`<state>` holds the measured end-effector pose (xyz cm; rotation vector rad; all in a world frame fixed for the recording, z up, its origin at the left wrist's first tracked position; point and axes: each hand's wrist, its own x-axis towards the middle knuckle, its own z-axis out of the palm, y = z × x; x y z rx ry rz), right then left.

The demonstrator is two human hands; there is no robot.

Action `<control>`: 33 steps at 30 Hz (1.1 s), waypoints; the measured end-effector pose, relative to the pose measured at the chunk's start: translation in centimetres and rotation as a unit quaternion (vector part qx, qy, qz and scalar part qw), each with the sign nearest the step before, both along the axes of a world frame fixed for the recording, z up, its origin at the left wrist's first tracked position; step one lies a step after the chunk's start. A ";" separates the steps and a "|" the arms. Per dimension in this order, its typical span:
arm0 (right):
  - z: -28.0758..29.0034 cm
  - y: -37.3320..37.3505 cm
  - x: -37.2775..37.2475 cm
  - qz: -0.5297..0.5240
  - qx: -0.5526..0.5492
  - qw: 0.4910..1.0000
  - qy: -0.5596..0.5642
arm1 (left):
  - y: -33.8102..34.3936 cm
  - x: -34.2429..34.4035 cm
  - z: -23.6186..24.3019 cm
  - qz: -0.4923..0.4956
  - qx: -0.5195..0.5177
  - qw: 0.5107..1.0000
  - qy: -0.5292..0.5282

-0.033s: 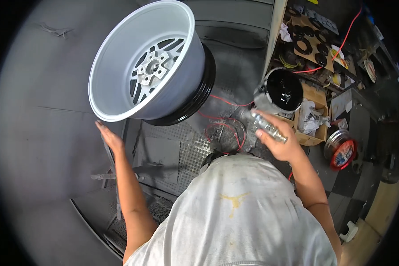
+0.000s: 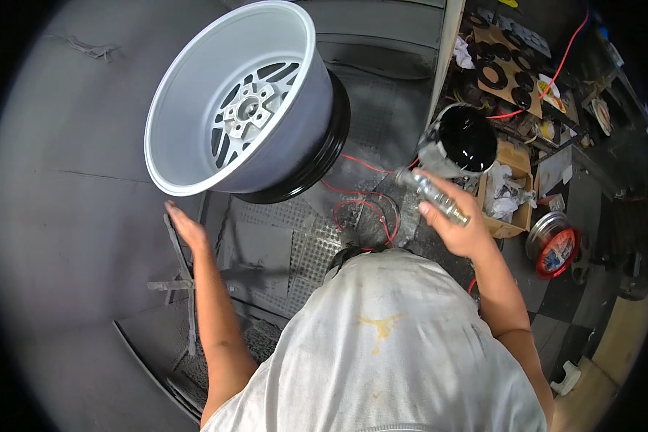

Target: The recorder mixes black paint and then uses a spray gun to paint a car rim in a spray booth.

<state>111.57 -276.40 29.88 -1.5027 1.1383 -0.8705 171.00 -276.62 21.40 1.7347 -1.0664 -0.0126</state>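
My right hand point(image 2: 462, 225) is closed round a metal spray gun point(image 2: 433, 196). Beyond it sits the gun's cup point(image 2: 468, 140), which looks glossy black on top. A wide wheel rim point(image 2: 183, 115) tilts in the upper left, its inner barrel pale grey and its far lip glossy black. Bare metal shows around the rim's hub and bolt holes. My left hand point(image 2: 187, 230) is open, fingers stretched out, just below the rim's lower edge. Whether the fingertips touch the rim, I cannot tell.
A red hose point(image 2: 367, 201) loops on the grimy floor by my feet. To the right stand a cardboard box point(image 2: 510, 191) of crumpled paper, a red-edged round can point(image 2: 556, 252) and a cluttered shelf point(image 2: 507, 75). A grey metal stand point(image 2: 173, 286) is beside my left forearm.
My right hand and the spray gun have shifted slightly right. My left hand has moved a little right and down, away from the rim's edge. The rim has hardly moved.
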 end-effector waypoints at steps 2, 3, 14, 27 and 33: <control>-0.5 -1.1 -0.7 -0.059 -0.007 0.997 -0.048 | 3.6 -2.7 -5.5 0.050 0.114 0.980 0.154; -0.7 -1.6 -1.6 -0.088 -0.030 0.994 -0.049 | 6.0 -5.0 -8.2 0.045 0.111 0.983 0.136; -10.2 1.2 -5.9 -0.088 0.133 0.987 -0.033 | 19.9 -29.2 -17.4 -0.230 0.578 0.759 0.192; -18.2 9.8 0.6 0.252 0.084 0.964 0.031 | 19.6 -36.1 -7.5 -0.229 0.505 0.820 -0.142; -18.5 13.1 2.7 0.351 0.095 0.931 0.043 | 23.6 -35.1 -11.1 -0.165 0.492 0.855 -0.025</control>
